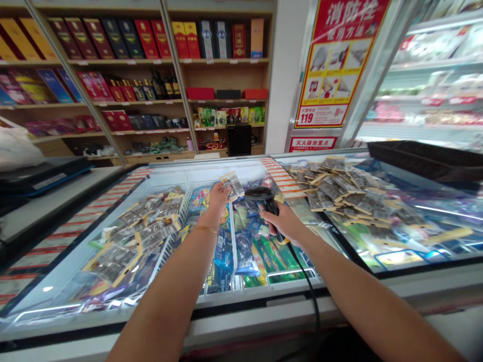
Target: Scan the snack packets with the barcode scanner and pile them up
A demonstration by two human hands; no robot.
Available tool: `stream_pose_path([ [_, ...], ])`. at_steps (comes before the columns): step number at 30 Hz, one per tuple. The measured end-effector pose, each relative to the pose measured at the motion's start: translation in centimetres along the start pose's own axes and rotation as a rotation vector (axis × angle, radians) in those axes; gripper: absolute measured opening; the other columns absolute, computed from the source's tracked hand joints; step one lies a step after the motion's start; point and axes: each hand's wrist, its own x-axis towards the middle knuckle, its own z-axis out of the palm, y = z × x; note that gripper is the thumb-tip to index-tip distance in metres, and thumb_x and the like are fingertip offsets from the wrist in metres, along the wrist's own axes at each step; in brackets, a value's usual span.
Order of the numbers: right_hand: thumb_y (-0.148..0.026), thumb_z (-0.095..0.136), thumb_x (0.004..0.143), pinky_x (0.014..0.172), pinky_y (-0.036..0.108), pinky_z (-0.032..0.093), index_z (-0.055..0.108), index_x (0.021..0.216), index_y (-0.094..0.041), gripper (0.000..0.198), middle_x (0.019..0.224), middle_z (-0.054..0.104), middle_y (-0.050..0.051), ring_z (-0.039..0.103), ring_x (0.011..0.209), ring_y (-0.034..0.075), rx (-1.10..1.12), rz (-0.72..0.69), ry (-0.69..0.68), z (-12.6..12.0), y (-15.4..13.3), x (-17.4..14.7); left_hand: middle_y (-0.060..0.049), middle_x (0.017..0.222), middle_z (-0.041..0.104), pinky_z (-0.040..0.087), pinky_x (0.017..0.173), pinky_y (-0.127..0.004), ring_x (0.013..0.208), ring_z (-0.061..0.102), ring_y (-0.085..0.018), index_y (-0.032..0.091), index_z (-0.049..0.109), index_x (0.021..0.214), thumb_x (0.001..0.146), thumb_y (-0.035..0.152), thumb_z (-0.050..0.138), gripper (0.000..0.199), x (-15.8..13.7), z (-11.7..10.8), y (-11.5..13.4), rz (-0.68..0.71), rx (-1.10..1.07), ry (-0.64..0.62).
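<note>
My left hand (pixel 220 195) pinches a small flat packet (pixel 233 186) by its left edge, above the middle of a glass-topped chest freezer. Closed round the handle of a black handheld barcode scanner (pixel 260 195) is my right hand (pixel 281 220). The scanner's head points left, close beside the packet, and its black cable (pixel 306 271) hangs over the freezer's front edge. On the glass to the left lies a loose pile of similar packets (pixel 151 226). A larger heap of packets (pixel 339 188) is spread over the glass on the right.
Wrapped frozen goods (pixel 245 241) sit in white wire baskets inside the freezer. A black tray (pixel 422 158) rests at the right rear. At the left, a counter (pixel 22 206) carries a dark flat device and a white plastic bag (pixel 17 146). Shelves of boxes (pixel 132 40) stand behind.
</note>
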Motion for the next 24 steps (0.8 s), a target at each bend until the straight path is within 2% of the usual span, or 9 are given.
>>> stream_pose_path([
  [8, -0.028, 0.068, 0.079, 0.037, 0.022, 0.037, 0.052, 0.091, -0.021, 0.021, 0.059, 0.057, -0.008, 0.049, 0.036, 0.009, 0.115, 0.013, 0.049, -0.5, -0.6, 0.4, 0.002, 0.075, 0.066, 0.049, 0.063, -0.024, 0.067, 0.064, -0.013, 0.02, 0.063, 0.095, 0.061, 0.021, 0.078, 0.037, 0.2, 0.0, 0.4, 0.009, -0.009, 0.062],
  [13, -0.03, 0.067, 0.077, 0.036, 0.022, 0.037, 0.05, 0.088, -0.021, 0.022, 0.056, 0.055, -0.009, 0.049, 0.036, 0.009, 0.273, 0.006, 0.121, -2.7, -2.3, -0.4, 0.002, 0.075, 0.062, 0.056, 0.068, -0.028, 0.07, 0.066, -0.014, 0.02, 0.059, 0.095, 0.064, 0.02, 0.078, 0.036, -0.6, 0.6, 1.1, 0.015, 0.054, 0.117],
  [15, -0.033, 0.07, 0.076, 0.037, 0.022, 0.038, 0.049, 0.086, -0.021, 0.026, 0.057, 0.055, -0.009, 0.05, 0.036, 0.009, 0.285, -0.022, 0.146, -4.7, -2.4, -1.2, 0.003, 0.075, 0.06, 0.056, 0.068, -0.029, 0.069, 0.064, -0.014, 0.021, 0.057, 0.095, 0.064, 0.017, 0.079, 0.039, -1.1, 1.4, 1.4, 0.013, 0.083, 0.13],
  [18, -0.038, 0.074, 0.072, 0.038, 0.021, 0.037, 0.05, 0.086, -0.021, 0.032, 0.058, 0.056, -0.008, 0.05, 0.036, 0.008, 0.239, -0.055, 0.23, -9.1, -2.1, -2.9, 0.004, 0.075, 0.059, 0.056, 0.065, -0.027, 0.067, 0.063, -0.012, 0.023, 0.055, 0.095, 0.064, 0.015, 0.081, 0.041, -1.9, 3.7, 2.1, -0.007, 0.102, 0.114],
  [21, -0.039, 0.076, 0.07, 0.039, 0.021, 0.037, 0.053, 0.089, -0.021, 0.034, 0.057, 0.055, -0.008, 0.049, 0.037, 0.008, 0.207, -0.07, 0.344, -14.2, -1.7, -4.8, 0.002, 0.072, 0.061, 0.056, 0.065, -0.026, 0.065, 0.064, -0.012, 0.021, 0.058, 0.087, 0.065, 0.019, 0.085, 0.035, -2.7, 7.6, 2.5, -0.044, 0.095, 0.01],
  [24, -0.037, 0.078, 0.068, 0.039, 0.022, 0.039, 0.054, 0.089, -0.02, 0.036, 0.057, 0.055, -0.007, 0.049, 0.038, 0.009, 0.192, -0.062, 0.463, -19.0, -1.9, -6.7, 0.0, 0.069, 0.064, 0.057, 0.067, -0.027, 0.064, 0.066, -0.012, 0.019, 0.061, 0.08, 0.065, 0.024, 0.088, 0.031, -3.5, 12.9, 2.6, -0.086, 0.071, -0.124],
])
